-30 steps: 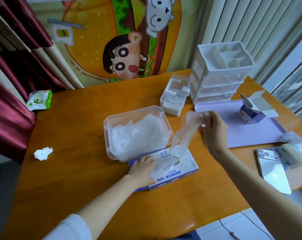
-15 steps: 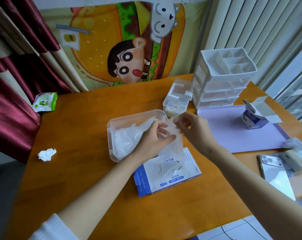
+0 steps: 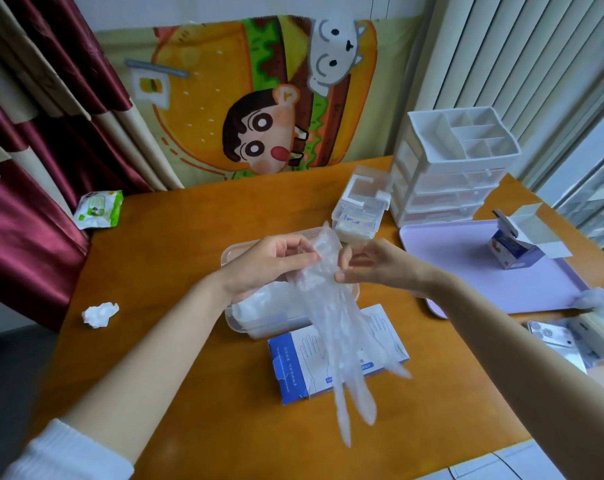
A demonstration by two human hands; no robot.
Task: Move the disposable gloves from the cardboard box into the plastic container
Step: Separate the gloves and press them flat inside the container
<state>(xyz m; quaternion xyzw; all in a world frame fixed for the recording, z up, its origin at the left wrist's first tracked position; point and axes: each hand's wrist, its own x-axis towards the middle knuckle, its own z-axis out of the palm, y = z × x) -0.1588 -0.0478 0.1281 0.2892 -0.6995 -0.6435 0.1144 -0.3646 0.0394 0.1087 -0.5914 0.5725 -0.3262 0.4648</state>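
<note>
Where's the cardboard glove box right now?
Head view, table centre: the cardboard box lies flat just nearer than the plastic container, partly hidden by the hanging glove.

This looks like a room in a home, not a workplace. A wooden table (image 3: 189,237) stands against a wall hung with a cartoon burger cloth (image 3: 203,98). Maroon and cream curtains (image 3: 51,116) hang past its left edge, and pale blinds (image 3: 501,57) and a window (image 3: 598,161) lie past its right. Household bits sit on it: a wipes pack (image 3: 98,208) at the far left corner, a crumpled tissue (image 3: 99,314) near the left edge, a drawer organiser (image 3: 449,174) at the far right, and a phone (image 3: 553,341) by the right edge.
</note>
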